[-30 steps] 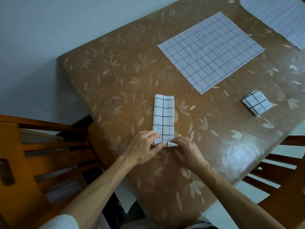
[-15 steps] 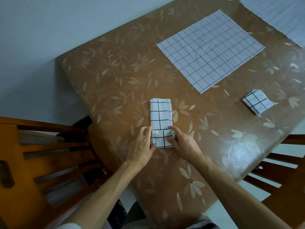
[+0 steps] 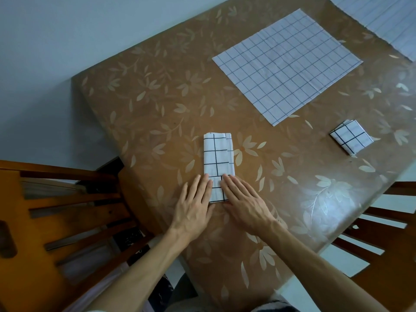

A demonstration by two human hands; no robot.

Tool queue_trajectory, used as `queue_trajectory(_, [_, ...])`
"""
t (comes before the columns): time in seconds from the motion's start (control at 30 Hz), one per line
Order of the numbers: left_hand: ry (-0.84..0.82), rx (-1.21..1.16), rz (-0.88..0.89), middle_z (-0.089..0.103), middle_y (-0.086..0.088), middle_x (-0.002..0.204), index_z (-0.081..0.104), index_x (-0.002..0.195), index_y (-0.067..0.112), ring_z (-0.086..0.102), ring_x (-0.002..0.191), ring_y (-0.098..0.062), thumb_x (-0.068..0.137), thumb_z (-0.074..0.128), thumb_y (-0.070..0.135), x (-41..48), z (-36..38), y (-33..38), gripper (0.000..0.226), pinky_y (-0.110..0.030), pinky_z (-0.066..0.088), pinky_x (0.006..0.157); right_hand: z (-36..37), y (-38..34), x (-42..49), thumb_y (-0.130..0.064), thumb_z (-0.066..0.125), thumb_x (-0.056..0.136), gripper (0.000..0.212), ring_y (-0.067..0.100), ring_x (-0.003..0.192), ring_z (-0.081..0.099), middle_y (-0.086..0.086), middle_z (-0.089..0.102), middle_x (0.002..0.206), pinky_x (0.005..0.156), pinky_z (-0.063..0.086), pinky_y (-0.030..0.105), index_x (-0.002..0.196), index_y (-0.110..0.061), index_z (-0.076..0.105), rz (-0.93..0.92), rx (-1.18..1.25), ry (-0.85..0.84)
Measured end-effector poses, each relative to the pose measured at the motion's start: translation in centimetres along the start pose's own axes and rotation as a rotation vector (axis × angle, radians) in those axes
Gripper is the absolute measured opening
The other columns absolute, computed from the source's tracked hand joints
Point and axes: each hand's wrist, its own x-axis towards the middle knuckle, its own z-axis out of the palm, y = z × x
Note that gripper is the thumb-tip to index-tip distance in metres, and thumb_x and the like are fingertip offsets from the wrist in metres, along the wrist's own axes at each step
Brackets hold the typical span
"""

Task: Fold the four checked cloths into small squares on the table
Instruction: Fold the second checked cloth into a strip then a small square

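Observation:
A white checked cloth folded into a narrow strip [image 3: 218,157] lies near the table's front edge, its near end turned over onto itself. My left hand [image 3: 195,204] lies flat with straight fingers on the left side of that turned-over end. My right hand [image 3: 244,200] presses flat on its right side. A cloth folded into a small square [image 3: 350,138] sits to the right. One cloth lies spread flat [image 3: 287,65] farther back. Another spread cloth [image 3: 387,21] is cut off by the frame's top right corner.
The brown table [image 3: 157,109] has a leaf-patterned cover. A wooden chair [image 3: 56,212] stands at the left, close to the table corner. Another chair [image 3: 382,233] stands at the right front edge. A pale wall lies beyond the table's left edge.
The near end of the strip was lifted and turned away from me onto the strip. My hands went from pinching that end to lying flat on it.

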Motion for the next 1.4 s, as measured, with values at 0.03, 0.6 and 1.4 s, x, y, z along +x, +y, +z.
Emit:
queue_trajectory(0.03, [-0.018,0.014,0.005,0.012,-0.009,0.165,0.015,0.158,0.012,0.014,0.152,-0.029,0.102,0.022,0.053,-0.1,0.0,-0.2,0.069,-0.051,0.023,0.118,0.0,0.5,-0.1,-0.05,0.03,0.103,0.065,0.016,0.151,0.003,0.001,0.007,0.164,0.123,0.013,0.04,0.157,-0.017,0.015,0.03,0.013,-0.052])
queue_trajectory(0.6, [0.023,-0.57,-0.069,0.073,-0.001,0.106,0.046,0.138,0.02,0.068,0.092,-0.017,0.105,0.03,0.048,-0.3,-4.3,-0.9,0.046,-0.036,0.057,0.081,-2.5,0.8,-1.3,-0.026,0.052,0.098,0.023,0.019,0.095,0.062,-0.001,0.061,0.112,0.075,0.056,0.036,0.106,-0.015,0.07,0.237,0.473,0.072])
queue_trajectory(1.4, [0.098,-0.113,0.291,0.057,-0.005,0.128,0.056,0.131,0.015,0.051,0.121,-0.025,0.081,0.071,0.054,0.9,-2.0,-1.9,0.065,-0.04,0.043,0.108,-1.9,-0.3,-1.5,-0.046,0.075,0.078,0.072,0.023,0.101,0.056,0.004,0.054,0.129,0.081,0.054,0.037,0.137,-0.017,0.047,0.049,0.112,0.055])
